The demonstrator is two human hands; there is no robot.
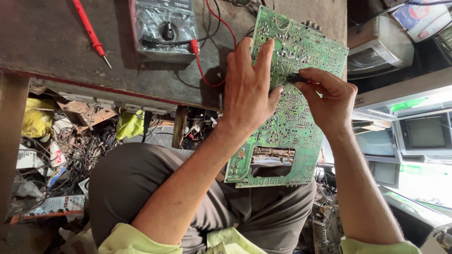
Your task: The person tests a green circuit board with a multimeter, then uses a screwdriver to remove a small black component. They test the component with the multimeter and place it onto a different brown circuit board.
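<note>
Here the left hand lies flat, fingers spread, on the large green printed circuit board, steadying it under the palm against the worn grey workbench. The right hand pinches a slim black probe, its tip just beyond the left fingertips. Best to press lightly and keep the board still. The probe's tip and the joint it touches are too small to make out.

A large green board, solder side up, leans from the bench edge down over the lap, with a rectangular cutout near its lower end; a small black probe touches its upper middle
</note>
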